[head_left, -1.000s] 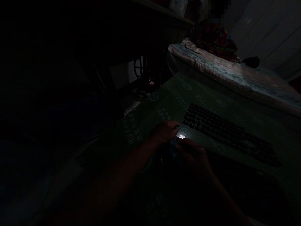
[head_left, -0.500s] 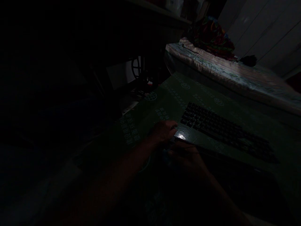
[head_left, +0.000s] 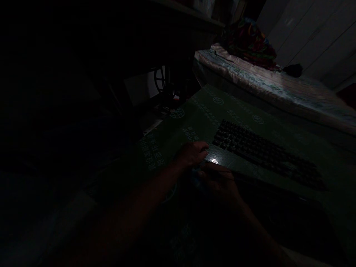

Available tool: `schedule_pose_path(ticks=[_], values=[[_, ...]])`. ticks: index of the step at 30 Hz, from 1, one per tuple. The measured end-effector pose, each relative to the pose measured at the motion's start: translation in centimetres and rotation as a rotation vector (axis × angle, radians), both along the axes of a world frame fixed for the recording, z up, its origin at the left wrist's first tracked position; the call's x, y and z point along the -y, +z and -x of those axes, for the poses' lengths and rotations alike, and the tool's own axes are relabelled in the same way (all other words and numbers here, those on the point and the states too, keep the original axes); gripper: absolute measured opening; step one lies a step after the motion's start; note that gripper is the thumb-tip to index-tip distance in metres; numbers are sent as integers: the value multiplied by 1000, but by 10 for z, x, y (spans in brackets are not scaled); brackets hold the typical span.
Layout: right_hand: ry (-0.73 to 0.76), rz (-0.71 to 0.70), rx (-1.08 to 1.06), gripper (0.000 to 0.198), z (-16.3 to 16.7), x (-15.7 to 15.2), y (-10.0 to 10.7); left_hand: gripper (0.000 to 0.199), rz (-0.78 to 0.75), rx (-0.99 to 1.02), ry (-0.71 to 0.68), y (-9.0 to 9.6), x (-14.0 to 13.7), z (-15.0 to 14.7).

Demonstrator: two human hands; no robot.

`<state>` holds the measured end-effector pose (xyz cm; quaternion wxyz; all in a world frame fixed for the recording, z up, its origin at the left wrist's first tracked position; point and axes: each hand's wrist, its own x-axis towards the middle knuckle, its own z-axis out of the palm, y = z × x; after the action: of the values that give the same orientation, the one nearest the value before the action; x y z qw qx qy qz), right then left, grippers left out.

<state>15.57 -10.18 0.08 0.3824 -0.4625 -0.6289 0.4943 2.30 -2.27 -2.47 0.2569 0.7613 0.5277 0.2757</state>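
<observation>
The view is very dark. My left hand point(head_left: 194, 152) lies at the left end of a long, dark, flat body point(head_left: 280, 207), its fingers curled; what they grip is lost in shadow. Close below it, my right hand point(head_left: 219, 180) is closed near the same end of the body, with a small bluish thing point(head_left: 197, 176) by its fingers that I cannot make out. Beyond both hands, black keyboard keys point(head_left: 264, 152) lie in rows on a green printed board point(head_left: 191, 124), which shows through between some of them.
Past the board stands a bed point(head_left: 250, 76) with a pale patterned sheet and a dark red, flowered blanket point(head_left: 247, 44). A dark table point(head_left: 178, 33) is at upper left, with a spoked wheel point(head_left: 160, 79) beneath it. A panelled wall point(head_left: 311, 40) rises at the back right.
The view has shifted slightly. Both hands stay at the end of the dark body, my right hand a little higher in view, and the bluish thing shows slightly more clearly.
</observation>
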Motion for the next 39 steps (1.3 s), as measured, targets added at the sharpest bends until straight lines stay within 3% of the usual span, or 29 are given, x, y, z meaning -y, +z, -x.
schedule_pose_path(ticks=[6,13,17,21,26,32,39], values=[[110,-56,52,10,4,3,-2,25,-16,48,-5,0,0,1],[110,-178,124,12,1,-4,2,25,-13,42,14,0,-2,2],[159,-75,137,10,-14,-9,10,24,-40,44,2,-1,-2,3],[80,71,92,10,-21,-11,17,22,-44,51,-21,-1,-2,3],[68,-12,57,9,-20,-12,13,23,-36,73,-4,-1,-2,3],[107,119,138,12,-38,-18,22,22,-29,60,-12,0,-2,3],[129,-9,87,13,-26,-16,11,20,-29,63,-11,0,-1,3]])
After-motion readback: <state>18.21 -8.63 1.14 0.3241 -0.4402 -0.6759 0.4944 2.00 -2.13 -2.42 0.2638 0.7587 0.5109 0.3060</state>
